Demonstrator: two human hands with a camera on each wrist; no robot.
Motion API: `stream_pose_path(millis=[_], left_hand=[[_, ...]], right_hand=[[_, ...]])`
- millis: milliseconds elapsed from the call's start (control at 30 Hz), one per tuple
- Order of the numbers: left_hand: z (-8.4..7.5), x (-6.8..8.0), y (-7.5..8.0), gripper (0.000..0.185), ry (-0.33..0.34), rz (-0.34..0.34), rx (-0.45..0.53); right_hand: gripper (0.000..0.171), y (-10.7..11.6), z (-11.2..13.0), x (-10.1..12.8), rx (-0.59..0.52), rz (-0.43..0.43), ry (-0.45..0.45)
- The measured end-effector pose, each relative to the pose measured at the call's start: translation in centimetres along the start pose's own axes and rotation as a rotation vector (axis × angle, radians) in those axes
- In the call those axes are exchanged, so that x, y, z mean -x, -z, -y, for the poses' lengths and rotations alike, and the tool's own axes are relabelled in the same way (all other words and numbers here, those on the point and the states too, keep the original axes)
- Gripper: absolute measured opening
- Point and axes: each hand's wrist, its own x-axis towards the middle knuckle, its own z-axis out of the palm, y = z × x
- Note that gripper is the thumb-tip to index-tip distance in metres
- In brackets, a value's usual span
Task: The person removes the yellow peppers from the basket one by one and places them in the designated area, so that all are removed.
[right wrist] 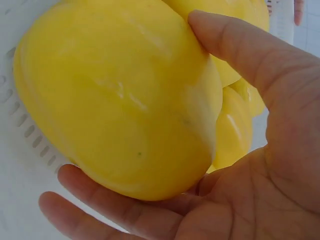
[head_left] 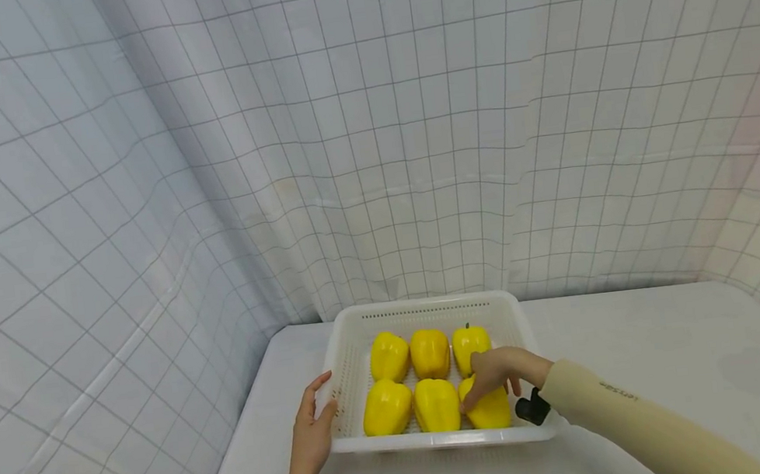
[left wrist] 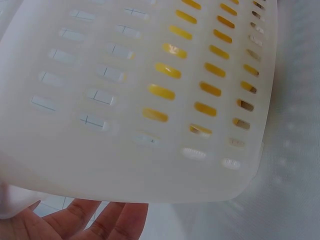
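Observation:
A white slotted basket point(head_left: 423, 306) stands on the table and holds several yellow bell peppers in two rows. My right hand point(head_left: 491, 384) reaches in from the right and grips the front right pepper point(head_left: 491, 410). In the right wrist view my thumb point(right wrist: 235, 50) lies over the top of that pepper point(right wrist: 115, 100) and my fingers point(right wrist: 100, 200) curl beneath it. My left hand point(head_left: 316, 420) rests flat against the outside of the basket's left wall point(left wrist: 125, 150), with its fingers point(left wrist: 100, 220) straight.
The white table point(head_left: 646, 347) extends to the right of the basket. Its left edge point(head_left: 234, 441) runs close beside my left hand. A grid-patterned curtain point(head_left: 370, 152) hangs behind and to the left.

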Motion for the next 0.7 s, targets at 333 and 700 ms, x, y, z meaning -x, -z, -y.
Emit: stream_pose_path(millis=[333, 700], left_hand=[[-0.2, 0.2, -0.1, 0.044, 0.007, 0.002, -0.002], [-0.1, 0.1, -0.1, 0.045, 0.004, -0.008, 0.007]], right_hand=[[0.078, 0.0, -0.6, 0.0, -0.032, -0.043, 0.028], [0.071, 0.7, -1.3, 0.2, -0.096, -0.058, 0.087]])
